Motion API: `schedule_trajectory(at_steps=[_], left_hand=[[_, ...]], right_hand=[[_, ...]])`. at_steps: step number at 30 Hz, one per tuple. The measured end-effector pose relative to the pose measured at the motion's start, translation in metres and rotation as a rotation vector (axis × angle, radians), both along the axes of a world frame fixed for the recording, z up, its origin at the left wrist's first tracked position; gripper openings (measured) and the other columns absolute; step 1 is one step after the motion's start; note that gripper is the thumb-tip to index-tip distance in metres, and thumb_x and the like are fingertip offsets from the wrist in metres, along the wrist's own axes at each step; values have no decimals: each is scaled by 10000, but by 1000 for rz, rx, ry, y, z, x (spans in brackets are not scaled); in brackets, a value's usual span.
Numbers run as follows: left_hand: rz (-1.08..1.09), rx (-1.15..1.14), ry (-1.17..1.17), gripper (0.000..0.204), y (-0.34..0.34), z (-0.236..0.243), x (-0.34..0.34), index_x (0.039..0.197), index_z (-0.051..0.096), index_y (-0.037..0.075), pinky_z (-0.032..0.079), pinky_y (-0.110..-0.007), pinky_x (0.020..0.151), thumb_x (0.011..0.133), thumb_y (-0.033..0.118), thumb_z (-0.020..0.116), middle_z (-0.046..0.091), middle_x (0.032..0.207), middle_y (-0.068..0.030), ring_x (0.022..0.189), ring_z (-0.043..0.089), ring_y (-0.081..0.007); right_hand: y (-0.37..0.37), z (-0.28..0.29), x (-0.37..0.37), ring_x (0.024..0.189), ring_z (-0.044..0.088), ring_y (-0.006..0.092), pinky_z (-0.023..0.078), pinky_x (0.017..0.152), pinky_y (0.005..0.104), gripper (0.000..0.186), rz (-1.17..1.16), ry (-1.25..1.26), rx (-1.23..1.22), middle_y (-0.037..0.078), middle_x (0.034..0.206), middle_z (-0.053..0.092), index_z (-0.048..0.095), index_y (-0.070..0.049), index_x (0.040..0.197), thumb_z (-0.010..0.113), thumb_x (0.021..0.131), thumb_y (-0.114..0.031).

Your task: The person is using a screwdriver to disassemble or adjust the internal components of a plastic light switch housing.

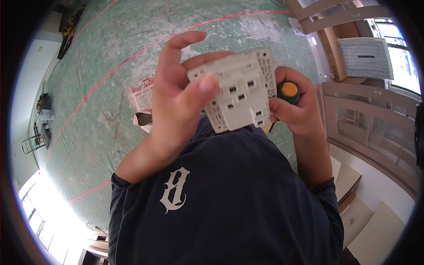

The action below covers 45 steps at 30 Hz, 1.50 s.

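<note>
A white wall socket or switch (pixel 238 95) is held up in front of my chest, its back with several small dark square terminal slots facing me. My left hand (pixel 174 95) grips its left edge, thumb on the back face and index finger raised and curled away. Against the opposite edge is my right hand (pixel 300 115), closed around a screwdriver (pixel 289 89) with a dark green handle and an orange end cap. The screwdriver's shaft is hidden behind the socket. Whether the right fingertips also pinch the socket's edge I cannot tell.
Below lies a scuffed green floor covering (pixel 110 119) with red lines. A red and white paper bag (pixel 142 95) rests beyond my left forearm. Brown framed panels (pixel 362 112) stand at the right, near pale boards (pixel 371 229). A folding cart (pixel 33 143) is at the far left.
</note>
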<state>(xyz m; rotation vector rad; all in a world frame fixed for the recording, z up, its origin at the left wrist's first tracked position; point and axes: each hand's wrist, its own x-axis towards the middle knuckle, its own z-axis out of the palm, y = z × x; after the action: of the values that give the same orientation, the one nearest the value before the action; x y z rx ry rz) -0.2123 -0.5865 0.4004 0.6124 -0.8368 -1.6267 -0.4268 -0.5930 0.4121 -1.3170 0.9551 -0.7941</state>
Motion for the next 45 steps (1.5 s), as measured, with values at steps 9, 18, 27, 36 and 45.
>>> schedule_trajectory(at_steps=[9, 18, 27, 36, 45], left_hand=[[112, 3, 7, 773, 17, -4, -23, 1283, 276, -4, 502, -329, 907, 735, 106, 810, 552, 1179, -138, 1076, 590, -200], [72, -16, 16, 801, 17, -4, -23, 1279, 271, -10, 511, -321, 893, 715, 109, 827, 550, 1167, -138, 1063, 588, -184], [81, -55, 17, 789, 17, -1, -17, 1323, 289, 17, 467, -357, 963, 753, 185, 808, 545, 1225, -130, 1114, 571, -216], [119, -37, 37, 777, 16, -7, -16, 1282, 276, -3, 504, -341, 913, 731, 105, 813, 546, 1175, -136, 1076, 584, -196], [52, -21, 73, 779, 15, -7, -18, 1308, 263, -12, 499, -352, 926, 755, 117, 796, 544, 1196, -143, 1099, 579, -207]], right_hand=[[12, 9, 13, 684, 468, 30, 385, 592, 196, 184, -200, 19, -55, -32, 763, 538, 559, -26, 844, 715, 764, -81], [17, 18, 3, 681, 517, 85, 414, 609, 219, 195, -194, 234, -359, 26, 773, 565, 569, -7, 842, 711, 751, -106], [12, 45, -84, 679, 557, 190, 455, 640, 280, 274, -770, 683, -959, 121, 776, 579, 579, 23, 872, 473, 862, -229], [32, 84, -198, 661, 459, 189, 380, 545, 287, 418, -946, -279, -573, 100, 778, 528, 585, 7, 867, 461, 851, -392], [29, 59, -136, 651, 326, 167, 245, 593, 332, 428, -831, -455, -454, 63, 718, 418, 549, -29, 873, 484, 826, -450]])
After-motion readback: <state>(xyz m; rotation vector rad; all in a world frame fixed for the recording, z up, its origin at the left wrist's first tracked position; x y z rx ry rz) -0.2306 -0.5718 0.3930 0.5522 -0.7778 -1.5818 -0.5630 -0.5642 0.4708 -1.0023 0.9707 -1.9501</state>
